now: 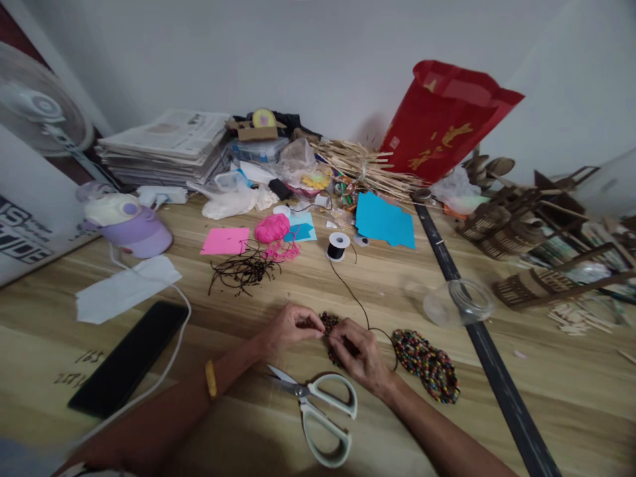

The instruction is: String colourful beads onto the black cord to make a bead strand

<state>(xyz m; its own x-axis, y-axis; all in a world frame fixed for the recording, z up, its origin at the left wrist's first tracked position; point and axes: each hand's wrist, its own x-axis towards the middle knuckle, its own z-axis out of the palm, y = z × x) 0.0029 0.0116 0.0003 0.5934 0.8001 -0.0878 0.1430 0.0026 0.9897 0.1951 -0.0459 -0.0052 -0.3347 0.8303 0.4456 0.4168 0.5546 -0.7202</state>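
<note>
Above the table's middle, my left hand (293, 326) and my right hand (362, 352) meet, thumb and finger of each pinched together. A thin black cord (354, 293) runs from a white spool (338, 246) toward my right hand, and its end appears to lie between the fingertips; the exact grip is too small to see clearly. Dark beads on a strand (328, 322) show behind and between the hands, partly covered by my right hand. Right of it lies a coiled string of multicoloured beads (427, 366). White-handled scissors (311, 404) rest partly open just below the hands.
Cut black cords (243, 270), pink yarn (272, 228) and a pink paper (226, 241) lie ahead. At left are a black phone-like slab (129, 358) and a white cable (171, 351). A clear plastic cup (444, 307) and woven baskets (527, 286) stand right.
</note>
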